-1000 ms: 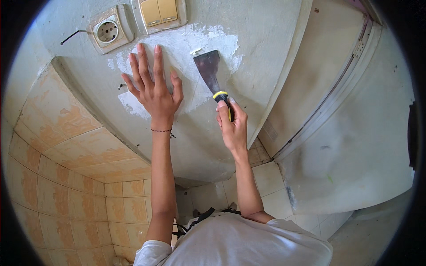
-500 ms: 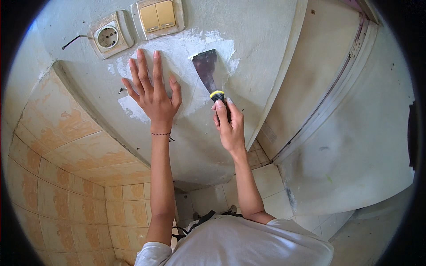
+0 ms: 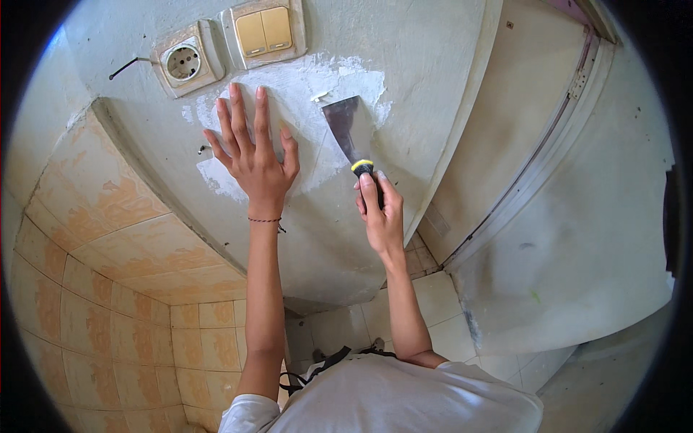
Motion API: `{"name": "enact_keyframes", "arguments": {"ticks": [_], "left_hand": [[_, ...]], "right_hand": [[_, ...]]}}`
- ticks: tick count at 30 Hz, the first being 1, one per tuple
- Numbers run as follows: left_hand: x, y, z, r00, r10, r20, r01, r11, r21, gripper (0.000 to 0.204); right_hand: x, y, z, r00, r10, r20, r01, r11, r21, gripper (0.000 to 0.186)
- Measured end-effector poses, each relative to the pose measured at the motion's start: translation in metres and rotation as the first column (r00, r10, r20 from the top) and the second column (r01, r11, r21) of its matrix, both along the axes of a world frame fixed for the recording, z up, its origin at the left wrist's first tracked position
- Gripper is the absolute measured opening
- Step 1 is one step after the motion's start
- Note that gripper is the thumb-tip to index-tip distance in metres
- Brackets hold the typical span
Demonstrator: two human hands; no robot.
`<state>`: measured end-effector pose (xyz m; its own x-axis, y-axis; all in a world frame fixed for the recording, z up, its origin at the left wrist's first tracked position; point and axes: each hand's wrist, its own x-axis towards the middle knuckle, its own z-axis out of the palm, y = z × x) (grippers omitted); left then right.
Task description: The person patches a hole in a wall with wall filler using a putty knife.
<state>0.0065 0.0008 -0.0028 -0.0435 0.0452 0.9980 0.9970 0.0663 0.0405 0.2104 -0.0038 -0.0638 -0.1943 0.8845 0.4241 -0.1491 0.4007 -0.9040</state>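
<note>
My left hand (image 3: 256, 155) lies flat against the grey wall (image 3: 404, 43), fingers spread, below a wall socket and a light switch. In my right hand (image 3: 381, 213) is a putty knife (image 3: 349, 130) with a dark metal blade and a black handle with a yellow band. Its blade points up and slightly left over a rough white patch (image 3: 296, 83) on the wall. A small raised white flake (image 3: 319, 96) sticks out just above the blade's edge. Whether the blade touches the wall is hard to tell.
A socket (image 3: 183, 63) and a double switch (image 3: 265, 32) sit at the top. A dark nail (image 3: 130, 68) juts out left of the socket, and a small screw (image 3: 205, 149) beside my left hand. Tan tiles (image 3: 115, 209) cover the lower left. A door (image 3: 512, 94) stands right.
The putty knife has drawn back down and a little right, leaving the white flake above its edge. My left hand stays flat on the wall.
</note>
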Motion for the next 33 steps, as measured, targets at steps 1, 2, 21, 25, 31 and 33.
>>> {"name": "enact_keyframes", "arguments": {"ticks": [1, 2, 21, 25, 31, 33], "left_hand": [[0.000, 0.001, 0.000, 1.000, -0.006, -0.001, 0.006, 1.000, 0.002, 0.068], [0.000, -0.001, 0.001, 1.000, -0.005, -0.001, 0.005, 1.000, 0.000, 0.068], [-0.002, -0.001, 0.000, 1.000, -0.003, -0.003, 0.003, 1.000, -0.001, 0.067], [-0.001, -0.002, 0.001, 1.000, -0.001, -0.001, 0.001, 1.000, -0.004, 0.066], [-0.002, -0.001, -0.001, 1.000, 0.016, 0.006, -0.016, 1.000, -0.018, 0.065], [-0.002, -0.001, 0.000, 1.000, 0.019, 0.005, -0.019, 1.000, -0.015, 0.065]], "right_hand": [[-0.001, 0.001, -0.001, 1.000, 0.000, -0.031, 0.000, 1.000, -0.001, 0.036], [-0.004, -0.001, 0.002, 1.000, 0.001, -0.031, -0.002, 1.000, -0.003, 0.036], [-0.006, 0.000, 0.010, 0.999, 0.024, -0.043, -0.023, 0.999, 0.028, 0.037], [-0.006, 0.003, 0.013, 0.999, 0.014, -0.035, -0.013, 0.999, 0.044, 0.037], [-0.001, -0.002, 0.010, 0.999, 0.000, -0.036, 0.000, 1.000, 0.010, 0.037], [-0.003, -0.001, 0.013, 0.999, 0.008, -0.049, -0.008, 1.000, 0.011, 0.037]]}}
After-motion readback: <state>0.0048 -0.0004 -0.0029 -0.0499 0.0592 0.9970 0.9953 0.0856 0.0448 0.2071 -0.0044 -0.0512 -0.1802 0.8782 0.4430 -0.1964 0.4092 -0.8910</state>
